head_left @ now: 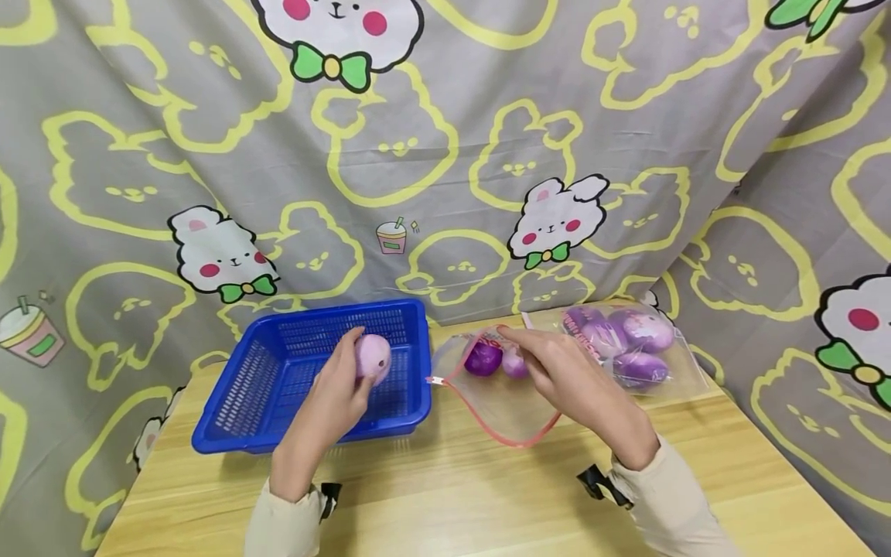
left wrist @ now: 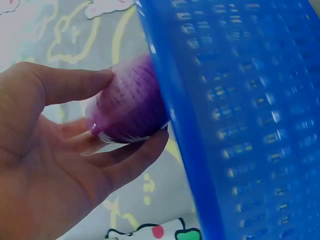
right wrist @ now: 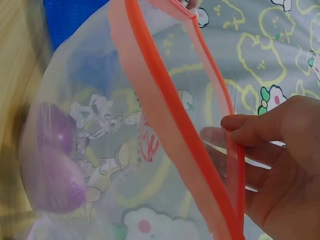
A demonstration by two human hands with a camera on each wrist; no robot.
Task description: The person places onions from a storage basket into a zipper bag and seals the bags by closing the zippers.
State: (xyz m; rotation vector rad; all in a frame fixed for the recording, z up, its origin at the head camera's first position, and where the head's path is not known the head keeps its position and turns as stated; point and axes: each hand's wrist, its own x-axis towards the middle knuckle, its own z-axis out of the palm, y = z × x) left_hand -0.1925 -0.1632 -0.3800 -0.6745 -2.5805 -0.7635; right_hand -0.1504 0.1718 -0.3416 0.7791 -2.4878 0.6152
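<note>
My left hand (head_left: 339,381) holds a pale purple egg-shaped object (head_left: 373,357) over the blue plastic basket (head_left: 418,387). A small dark spot shows on its end. In the left wrist view, thumb and fingers grip the purple egg-shaped object (left wrist: 131,102) beside the basket's rim (left wrist: 172,120). My right hand (head_left: 567,370) pinches the red-edged mouth of a clear zip bag (head_left: 511,429), which gapes open. In the right wrist view, thumb and fingertips grip the bag's red strip (right wrist: 235,165). Inside the bag lie a dark purple object (head_left: 483,358) and a paler one (head_left: 514,363).
A second clear bag (head_left: 685,371) with several purple objects (head_left: 642,369) lies flat to the right of my right hand. Behind the wooden table (head_left: 445,495) hangs a grey patterned curtain (head_left: 445,209). A white slider (head_left: 437,380) sits at the open bag's left corner.
</note>
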